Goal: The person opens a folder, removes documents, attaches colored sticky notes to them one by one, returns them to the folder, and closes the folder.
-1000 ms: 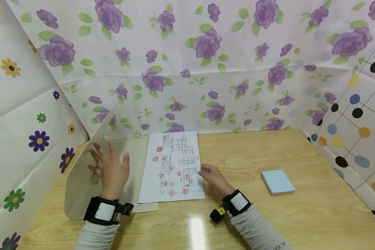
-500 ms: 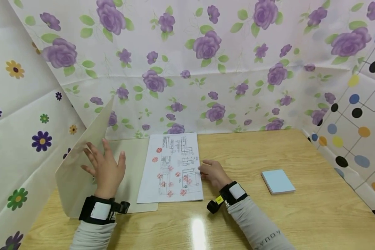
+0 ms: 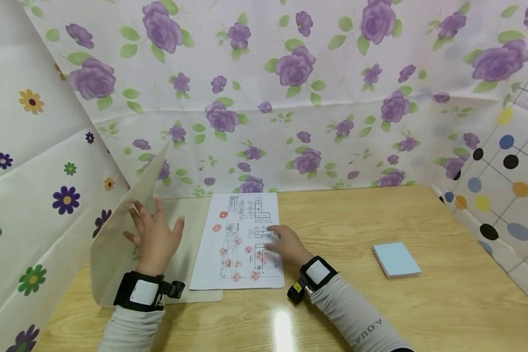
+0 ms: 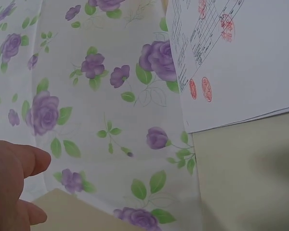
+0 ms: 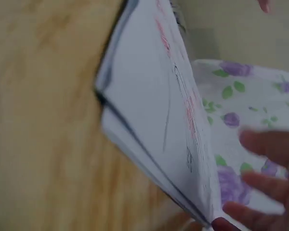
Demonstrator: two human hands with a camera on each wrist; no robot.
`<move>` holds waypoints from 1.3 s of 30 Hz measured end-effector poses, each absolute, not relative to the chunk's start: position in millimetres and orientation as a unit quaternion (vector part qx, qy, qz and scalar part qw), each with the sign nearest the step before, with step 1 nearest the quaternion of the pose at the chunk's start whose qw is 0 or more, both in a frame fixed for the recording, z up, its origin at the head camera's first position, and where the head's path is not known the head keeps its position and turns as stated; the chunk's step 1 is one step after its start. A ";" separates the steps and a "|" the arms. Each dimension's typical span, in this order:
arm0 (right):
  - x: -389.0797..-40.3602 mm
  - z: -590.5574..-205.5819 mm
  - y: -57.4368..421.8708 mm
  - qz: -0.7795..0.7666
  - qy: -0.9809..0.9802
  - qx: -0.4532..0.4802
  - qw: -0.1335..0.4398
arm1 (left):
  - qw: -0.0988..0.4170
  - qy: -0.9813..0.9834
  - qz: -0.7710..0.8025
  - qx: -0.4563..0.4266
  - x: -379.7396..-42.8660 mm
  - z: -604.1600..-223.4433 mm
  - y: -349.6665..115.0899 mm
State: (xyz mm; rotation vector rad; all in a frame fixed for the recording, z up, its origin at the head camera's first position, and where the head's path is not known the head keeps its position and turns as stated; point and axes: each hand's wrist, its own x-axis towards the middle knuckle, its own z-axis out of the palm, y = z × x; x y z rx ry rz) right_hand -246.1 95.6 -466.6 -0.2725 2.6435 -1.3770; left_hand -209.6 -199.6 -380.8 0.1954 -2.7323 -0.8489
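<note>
Papers [image 3: 235,264] with line drawings and red stamps lie on the wooden table [image 3: 343,215], their left part over the flat side of a cream folder [image 3: 112,269]; they are my landmark. Farthest left of them I see a daisy-printed cloth [image 3: 39,230]. Nearer, still left of the papers, the folder's cover stands raised and tilted. Left of the papers too, the left hand [image 3: 156,247] has its fingers spread at that cover's inner face; from here I cannot tell how firmly they touch. Behind the papers hangs a purple-flowered cloth [image 3: 281,127]. At the papers' right edge the right hand [image 3: 290,247] reaches over them, slightly blurred, fingers spread apart; my right wrist view puts its thumb close to the paper edge, but I cannot tell whether they meet. Well to the right of the papers sits a pale blue notepad [image 3: 397,260], and beyond it a dotted cloth [image 3: 506,215].
</note>
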 end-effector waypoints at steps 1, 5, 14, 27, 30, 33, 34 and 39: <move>-244.0 -465.6 95.1 -0.414 0.898 -0.127 0.079 | 0.138 -0.944 -0.292 0.066 -210.4 -380.3 -198.9; -236.5 -461.2 95.0 -0.278 0.928 -0.216 0.120 | 0.151 -0.946 -0.280 0.062 -212.5 -378.2 -196.1; -227.4 -457.3 110.2 -0.221 0.945 -0.200 0.137 | 0.163 -0.948 -0.266 0.067 -213.9 -377.5 -196.4; -206.5 -454.8 157.2 -0.221 0.950 -0.182 0.128 | 0.141 -0.951 -0.268 0.062 -212.6 -385.5 -192.1; -202.1 -453.8 165.9 -0.215 0.951 -0.187 0.118 | 0.139 -0.951 -0.270 0.052 -214.4 -389.1 -185.2; -198.8 -454.3 173.4 -0.216 0.951 -0.187 0.116 | 0.136 -0.950 -0.277 0.043 -216.0 -392.5 -176.8; -197.8 -454.9 175.7 -0.218 0.951 -0.185 0.118 | 0.133 -0.950 -0.279 0.042 -216.7 -393.5 -173.9; -193.4 -455.8 186.3 -0.221 0.951 -0.178 0.119 | 0.121 -0.954 -0.270 0.046 -221.7 -399.8 -157.6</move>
